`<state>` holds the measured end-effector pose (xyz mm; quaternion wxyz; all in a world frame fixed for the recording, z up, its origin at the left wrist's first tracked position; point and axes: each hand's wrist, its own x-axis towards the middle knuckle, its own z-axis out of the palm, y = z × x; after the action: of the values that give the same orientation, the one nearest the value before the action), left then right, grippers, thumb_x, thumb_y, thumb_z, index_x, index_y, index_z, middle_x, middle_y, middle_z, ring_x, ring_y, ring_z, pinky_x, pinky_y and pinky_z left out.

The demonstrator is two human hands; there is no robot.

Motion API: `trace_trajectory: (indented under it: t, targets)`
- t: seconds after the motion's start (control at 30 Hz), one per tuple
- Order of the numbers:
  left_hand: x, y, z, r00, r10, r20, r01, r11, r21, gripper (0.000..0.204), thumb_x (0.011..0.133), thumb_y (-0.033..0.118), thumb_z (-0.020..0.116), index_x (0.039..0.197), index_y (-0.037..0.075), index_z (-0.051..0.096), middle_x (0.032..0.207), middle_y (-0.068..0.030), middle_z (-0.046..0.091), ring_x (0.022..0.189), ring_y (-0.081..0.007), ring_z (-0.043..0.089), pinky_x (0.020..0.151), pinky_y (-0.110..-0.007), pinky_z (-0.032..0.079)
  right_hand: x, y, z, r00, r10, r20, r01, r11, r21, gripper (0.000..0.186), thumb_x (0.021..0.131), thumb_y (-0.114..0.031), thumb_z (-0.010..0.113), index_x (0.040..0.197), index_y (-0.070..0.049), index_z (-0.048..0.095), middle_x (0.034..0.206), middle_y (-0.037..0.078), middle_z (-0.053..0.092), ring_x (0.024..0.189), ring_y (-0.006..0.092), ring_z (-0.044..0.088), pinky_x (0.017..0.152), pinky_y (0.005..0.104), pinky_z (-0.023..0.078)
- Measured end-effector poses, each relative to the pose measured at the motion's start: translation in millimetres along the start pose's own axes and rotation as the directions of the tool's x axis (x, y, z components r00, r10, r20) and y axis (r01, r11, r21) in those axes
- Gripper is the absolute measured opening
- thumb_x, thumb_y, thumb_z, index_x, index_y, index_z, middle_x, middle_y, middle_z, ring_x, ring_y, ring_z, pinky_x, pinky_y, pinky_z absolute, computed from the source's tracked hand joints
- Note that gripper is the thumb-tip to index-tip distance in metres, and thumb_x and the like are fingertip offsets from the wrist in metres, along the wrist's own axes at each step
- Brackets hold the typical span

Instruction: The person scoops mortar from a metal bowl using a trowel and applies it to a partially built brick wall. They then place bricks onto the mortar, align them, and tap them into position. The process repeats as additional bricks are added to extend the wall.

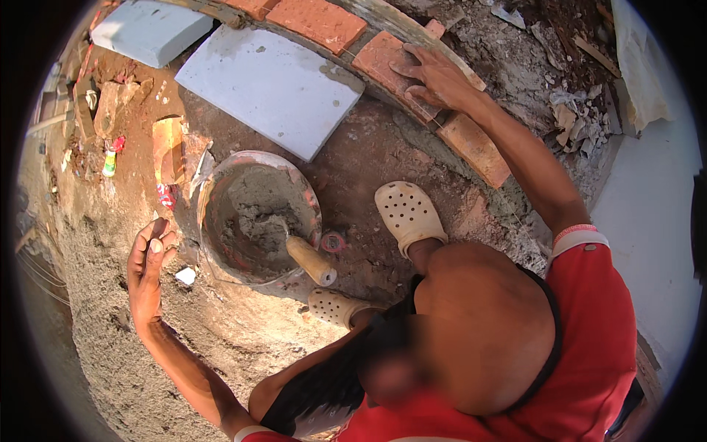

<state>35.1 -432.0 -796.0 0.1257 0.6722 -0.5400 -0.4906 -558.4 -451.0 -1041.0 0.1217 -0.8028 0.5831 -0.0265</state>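
My right hand (436, 76) lies on top of an orange brick (384, 65) in a curved row, its fingers spread over the far right end. Close to that wrist is another brick (473, 146), with grey mortar (442, 151) along its near side. My left hand (149, 269) is raised at the left with fingers partly bent and thumb apart; I see nothing held in it. Beside it stands a round bucket (208, 247) containing wet grey mortar (254, 199). A trowel (311, 260) rests in the bucket, its wooden handle over the rim and its blade mostly buried.
A pale grey slab (269, 81) lies between the bucket and the brick row, with a second block (151, 33) beyond. A loose brick (168, 151) sits left of the bucket. My feet wear beige clogs (409, 214). Rubble and paper scraps (574, 121) lie behind the row.
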Motion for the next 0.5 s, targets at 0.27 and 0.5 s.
trace_trajectory:
  t: [0.27,0.5]
  targets:
    - [-12,5,-9,0.999,0.037,0.000,-0.037,0.999,0.036,0.057,0.105,0.043,0.060,0.144,0.001,0.056,0.140,-0.0127,0.062,0.125,-0.0229,0.062,0.104,-0.038,0.050,-101,20,4,0.973,0.215,0.085,-0.227,0.958,0.175,0.060,0.098,-0.044,0.068,0.153,-0.032,0.049,0.165,0.011,0.031,0.152,0.0358,0.030,0.123,0.0527,0.035]
    - [-10,-8,-16,0.998,0.034,-0.049,-0.032,0.999,0.040,0.060,0.105,0.045,0.059,0.147,0.003,0.055,0.142,-0.0147,0.062,0.128,-0.0243,0.061,0.105,-0.039,0.051,-235,-10,-30,0.865,0.400,0.302,-0.386,0.916,-0.110,0.082,0.094,-0.047,0.071,0.163,-0.032,0.030,0.160,0.023,0.039,0.150,0.0436,0.033,0.120,0.0557,0.034]
